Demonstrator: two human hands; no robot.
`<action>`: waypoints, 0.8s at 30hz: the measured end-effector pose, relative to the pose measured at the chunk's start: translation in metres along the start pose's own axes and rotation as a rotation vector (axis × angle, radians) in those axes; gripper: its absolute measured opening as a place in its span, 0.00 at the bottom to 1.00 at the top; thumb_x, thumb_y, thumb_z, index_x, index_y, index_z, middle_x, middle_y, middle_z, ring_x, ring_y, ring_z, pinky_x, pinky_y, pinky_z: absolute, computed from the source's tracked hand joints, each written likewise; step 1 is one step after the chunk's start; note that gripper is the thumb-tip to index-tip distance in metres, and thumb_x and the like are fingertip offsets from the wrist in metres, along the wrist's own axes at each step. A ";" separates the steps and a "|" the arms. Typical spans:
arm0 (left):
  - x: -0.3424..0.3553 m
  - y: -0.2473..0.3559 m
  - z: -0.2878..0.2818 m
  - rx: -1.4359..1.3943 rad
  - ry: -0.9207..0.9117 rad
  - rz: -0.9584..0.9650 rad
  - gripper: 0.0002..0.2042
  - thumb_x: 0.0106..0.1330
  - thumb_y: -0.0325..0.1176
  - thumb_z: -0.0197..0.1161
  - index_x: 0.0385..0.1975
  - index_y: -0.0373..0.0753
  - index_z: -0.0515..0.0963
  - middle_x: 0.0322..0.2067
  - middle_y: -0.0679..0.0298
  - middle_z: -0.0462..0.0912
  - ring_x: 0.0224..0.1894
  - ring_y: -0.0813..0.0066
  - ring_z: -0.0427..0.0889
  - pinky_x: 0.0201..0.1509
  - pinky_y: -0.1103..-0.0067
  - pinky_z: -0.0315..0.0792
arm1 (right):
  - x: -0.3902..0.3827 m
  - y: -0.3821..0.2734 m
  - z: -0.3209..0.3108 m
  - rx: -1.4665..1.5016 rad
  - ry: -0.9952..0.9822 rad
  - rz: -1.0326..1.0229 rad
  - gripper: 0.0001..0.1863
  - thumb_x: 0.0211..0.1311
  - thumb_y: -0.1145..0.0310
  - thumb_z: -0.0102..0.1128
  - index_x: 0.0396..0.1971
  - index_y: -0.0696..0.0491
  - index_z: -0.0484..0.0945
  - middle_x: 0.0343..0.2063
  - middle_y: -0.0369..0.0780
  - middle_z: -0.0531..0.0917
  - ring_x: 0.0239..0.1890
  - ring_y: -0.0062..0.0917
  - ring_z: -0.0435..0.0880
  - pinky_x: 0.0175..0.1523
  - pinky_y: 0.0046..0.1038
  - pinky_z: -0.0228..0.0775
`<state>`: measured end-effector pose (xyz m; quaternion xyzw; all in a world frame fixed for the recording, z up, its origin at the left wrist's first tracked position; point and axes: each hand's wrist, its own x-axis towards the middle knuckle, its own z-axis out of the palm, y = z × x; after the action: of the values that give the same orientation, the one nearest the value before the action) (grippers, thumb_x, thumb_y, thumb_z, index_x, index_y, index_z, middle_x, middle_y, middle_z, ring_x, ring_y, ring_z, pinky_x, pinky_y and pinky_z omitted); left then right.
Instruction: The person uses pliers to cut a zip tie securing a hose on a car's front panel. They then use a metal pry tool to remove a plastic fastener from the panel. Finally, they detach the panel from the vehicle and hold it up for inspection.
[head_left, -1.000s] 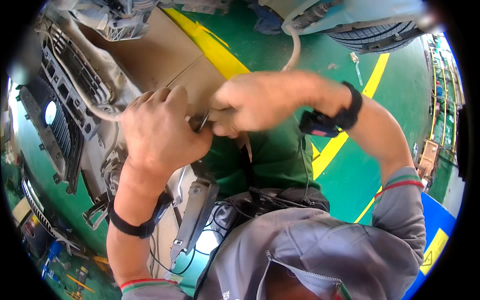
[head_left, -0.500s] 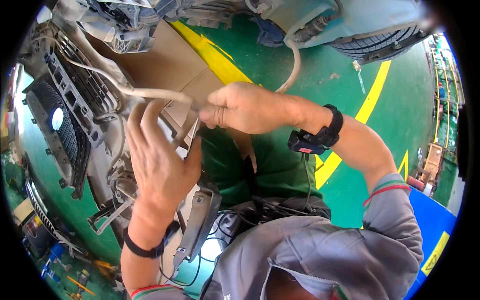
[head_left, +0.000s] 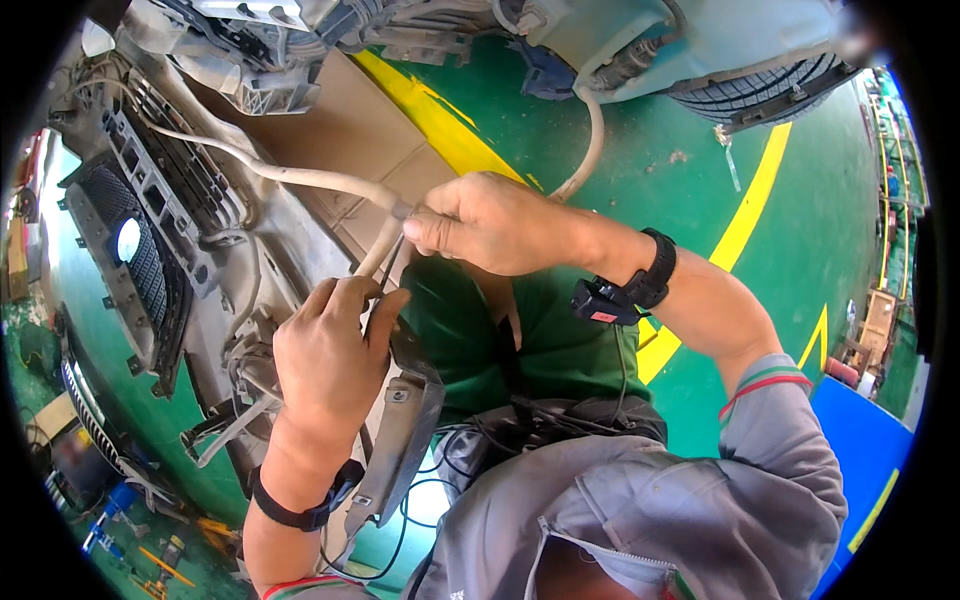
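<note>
A dusty beige wiring harness runs from the far left to a fork in front of me. My right hand is closed on it at the fork, thumb pressed against the forefinger. One branch slants down from there to my left hand, whose bent fingers are closed round it; their tips are partly hidden. Under my left hand lies a removed car bumper, with a dark bracket-like end next to my left wrist. Beyond my right hand, another stretch of harness hangs from the car body.
A black grille with a round bright badge lies at the left. Brown cardboard covers part of the green floor. The car's light-blue body and a tyre stand at the far side. Tools lie lower left.
My left hand has moved down and toward me along the branch, its fingers going from spread to curled. More of the branch shows. My right hand keeps its grip at the fork.
</note>
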<state>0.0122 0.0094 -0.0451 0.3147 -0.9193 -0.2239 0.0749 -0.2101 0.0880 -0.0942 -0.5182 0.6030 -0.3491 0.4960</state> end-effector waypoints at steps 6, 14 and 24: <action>0.008 0.012 -0.003 0.228 -0.090 -0.040 0.12 0.60 0.42 0.75 0.31 0.39 0.85 0.25 0.59 0.85 0.26 0.54 0.85 0.29 0.68 0.77 | -0.003 -0.002 0.000 -0.068 0.034 -0.017 0.24 0.77 0.51 0.56 0.34 0.60 0.83 0.20 0.44 0.79 0.25 0.26 0.76 0.34 0.32 0.70; 0.010 0.007 0.009 0.246 -0.038 0.042 0.10 0.58 0.38 0.76 0.26 0.40 0.85 0.22 0.61 0.82 0.23 0.57 0.83 0.27 0.68 0.75 | -0.012 -0.008 0.000 -0.158 0.093 -0.057 0.23 0.69 0.53 0.65 0.25 0.58 0.74 0.17 0.48 0.74 0.20 0.38 0.72 0.29 0.37 0.65; 0.011 -0.004 0.018 0.065 0.122 0.118 0.05 0.57 0.29 0.74 0.25 0.40 0.83 0.22 0.63 0.82 0.21 0.59 0.81 0.26 0.69 0.74 | -0.014 -0.007 0.002 -0.144 0.146 -0.060 0.19 0.68 0.56 0.65 0.28 0.57 0.75 0.18 0.49 0.75 0.22 0.43 0.73 0.30 0.38 0.66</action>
<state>0.0005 0.0064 -0.0632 0.2755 -0.9368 -0.1696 0.1334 -0.2067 0.1000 -0.0849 -0.5434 0.6453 -0.3567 0.4015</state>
